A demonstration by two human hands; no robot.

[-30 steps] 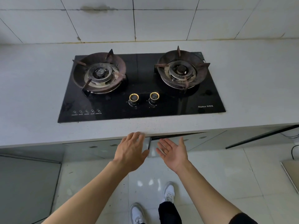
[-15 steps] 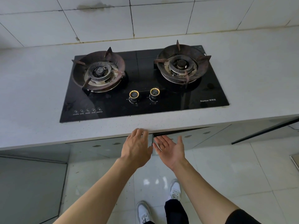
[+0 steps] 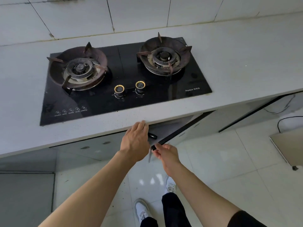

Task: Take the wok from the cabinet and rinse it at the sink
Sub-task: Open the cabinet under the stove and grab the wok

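Observation:
Under the grey counter [image 3: 246,59], a cabinet door [image 3: 178,130] with a dark top edge stands partly swung out. My right hand [image 3: 165,153] pinches the near corner of that door's edge. My left hand [image 3: 136,141] reaches palm down into the gap beside it, fingers under the counter's front lip. A short dark piece, perhaps a handle [image 3: 152,135], shows just past the left fingers inside the opening. The wok itself and the sink are not in view.
A black glass gas hob [image 3: 126,76] with two burners and two knobs sits in the counter. A closed cabinet door [image 3: 91,145] lies to the left, another door [image 3: 255,110] stands ajar at right. White tiled floor below; a board [image 3: 288,148] and a cable [image 3: 287,120] at right.
Both hands moved up to the cabinet. The right hand, open before, has closed on the door edge and swung the door out; the left hand has gone into the gap.

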